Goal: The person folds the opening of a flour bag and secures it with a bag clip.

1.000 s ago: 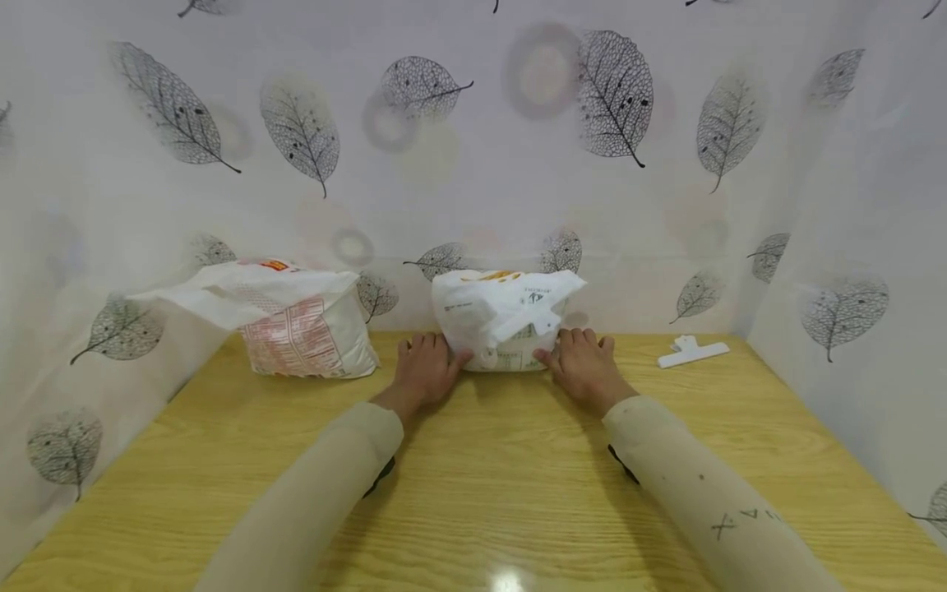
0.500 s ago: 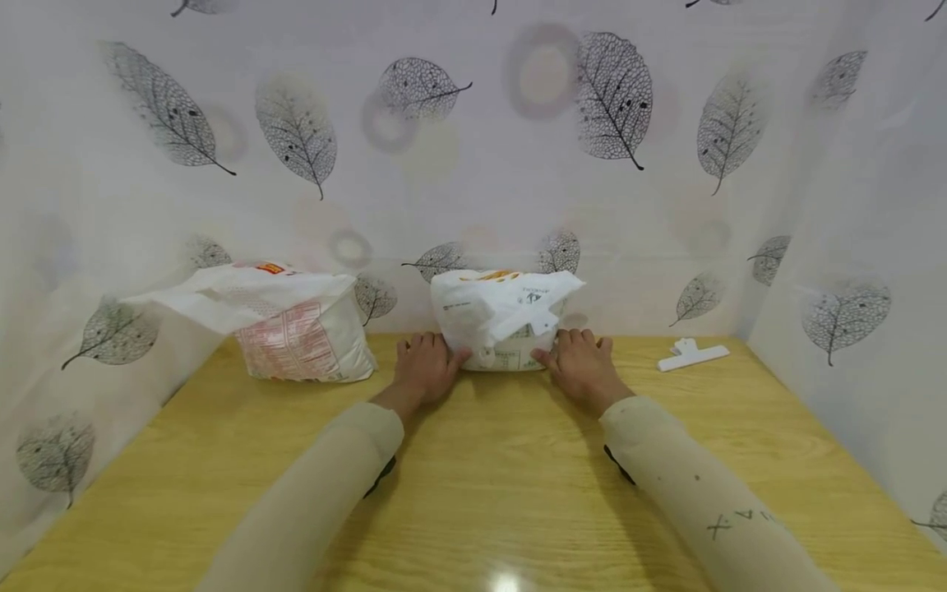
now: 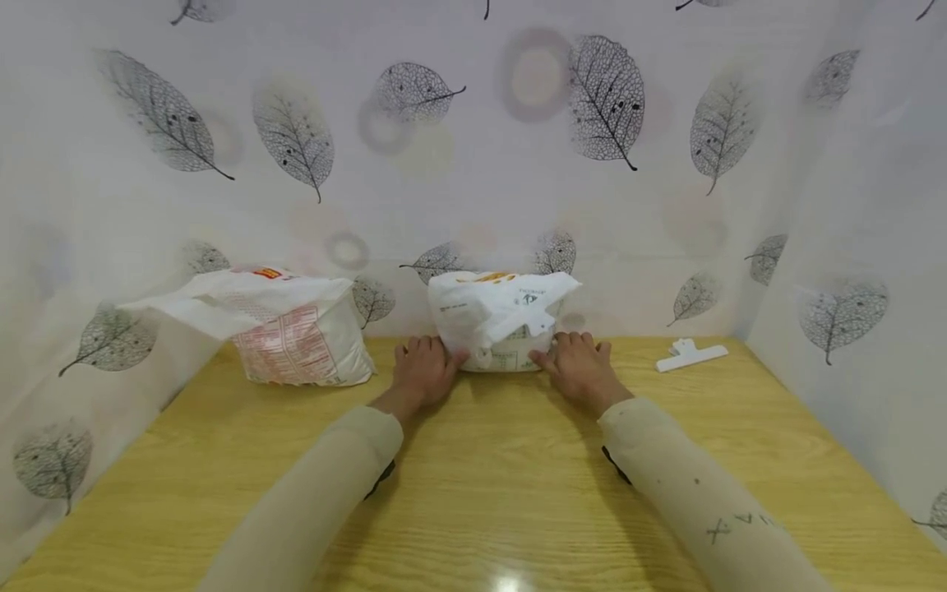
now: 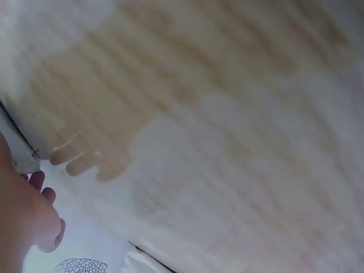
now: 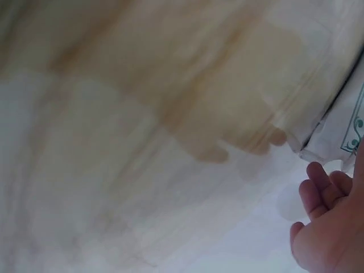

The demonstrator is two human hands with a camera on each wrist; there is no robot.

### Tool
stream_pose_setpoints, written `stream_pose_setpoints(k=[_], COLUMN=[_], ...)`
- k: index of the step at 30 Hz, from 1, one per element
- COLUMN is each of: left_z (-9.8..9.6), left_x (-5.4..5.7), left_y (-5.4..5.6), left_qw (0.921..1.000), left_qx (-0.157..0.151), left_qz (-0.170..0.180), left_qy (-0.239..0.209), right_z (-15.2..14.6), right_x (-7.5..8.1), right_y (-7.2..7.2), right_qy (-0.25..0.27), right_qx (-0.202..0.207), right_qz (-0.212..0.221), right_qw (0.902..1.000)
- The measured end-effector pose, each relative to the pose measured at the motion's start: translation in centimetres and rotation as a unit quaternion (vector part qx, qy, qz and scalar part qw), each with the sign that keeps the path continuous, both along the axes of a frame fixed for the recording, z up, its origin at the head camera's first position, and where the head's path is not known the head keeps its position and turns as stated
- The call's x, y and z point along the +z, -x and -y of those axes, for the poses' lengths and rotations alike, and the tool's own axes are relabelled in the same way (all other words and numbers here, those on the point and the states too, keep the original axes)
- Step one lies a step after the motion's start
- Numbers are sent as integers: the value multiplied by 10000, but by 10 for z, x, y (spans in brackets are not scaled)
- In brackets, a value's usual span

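Observation:
A filled white bag (image 3: 462, 316) with orange print on top and green print on its front stands on the table in the head view. A white bag clip (image 3: 521, 323) lies slantwise across its folded-over top. My left hand (image 3: 425, 368) holds the bag's lower left corner, thumb on the front and fingers at the side. At the lower right corner my right hand (image 3: 583, 367) holds it the same way. In the right wrist view, the bent fingers (image 5: 319, 190) are at the bag's corner. The bag's back is hidden.
A second, larger white bag (image 3: 284, 345) with red print stands at the left, its loose top flopped leftward. A white clip (image 3: 691, 355) lies at the back right of the wooden table (image 3: 473, 493). Behind hangs a leaf-patterned curtain (image 3: 473, 181).

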State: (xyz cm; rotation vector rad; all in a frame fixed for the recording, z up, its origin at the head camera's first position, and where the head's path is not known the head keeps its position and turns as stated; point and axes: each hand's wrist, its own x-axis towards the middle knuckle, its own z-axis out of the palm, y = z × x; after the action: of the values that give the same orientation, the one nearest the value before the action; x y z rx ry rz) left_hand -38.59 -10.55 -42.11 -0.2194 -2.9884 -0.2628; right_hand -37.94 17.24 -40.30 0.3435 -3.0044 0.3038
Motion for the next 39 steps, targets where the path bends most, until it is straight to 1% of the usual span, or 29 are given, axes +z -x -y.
stream_pose_setpoints(k=[2, 5, 9, 11, 13, 17, 20, 22, 24, 27, 29, 31, 35, 39], left_z=[1, 3, 6, 12, 19, 31, 33, 34, 36, 39, 42, 46, 55, 65], left_x=[0, 0, -4, -7, -6, 0, 4, 5, 8, 9, 8, 7, 5, 3], left_y=[-2, -7, -17, -22, -28, -36, -40, -43, -47, -50, -53, -56, -62, -66], left_qw=[10000, 9999, 9990, 9994, 9994, 9961, 9950, 9960, 9980, 9994, 9990, 9987, 9990, 9989], left_qx=[39, 41, -153, -171, -147, 1, 28, 21, -37, -173, -262, -286, -284, -284], left_qz=[4, -72, -232, -269, -238, -98, -5, 17, -43, -215, -349, -407, -301, -307], left_qy=[-8, 149, 337, 156, -183, -882, -1002, -896, -625, -226, -44, 61, 155, 228], right_z=[0, 1, -1, 1, 4, 12, 15, 18, 21, 22, 23, 24, 25, 31], right_x=[1, 3, 1, -1, -4, -8, -8, -6, -3, -1, -1, -2, -4, -4], right_y=[-3, -9, -19, -22, -24, -29, -34, -36, -38, -39, -40, -40, -42, -42], right_qy=[36, 104, 97, 51, -50, -203, -234, -190, -121, -41, 27, 111, 324, 538], right_qx=[-36, -69, -190, -198, -162, -62, -17, 42, 120, 120, 119, 179, 373, 521], right_qz=[14, 37, 139, 180, 144, 35, -27, -27, -49, -23, 59, 207, 521, 555], right_qw=[10000, 9999, 9997, 9996, 9998, 9998, 9997, 9998, 9998, 9999, 9999, 9996, 9974, 9956])
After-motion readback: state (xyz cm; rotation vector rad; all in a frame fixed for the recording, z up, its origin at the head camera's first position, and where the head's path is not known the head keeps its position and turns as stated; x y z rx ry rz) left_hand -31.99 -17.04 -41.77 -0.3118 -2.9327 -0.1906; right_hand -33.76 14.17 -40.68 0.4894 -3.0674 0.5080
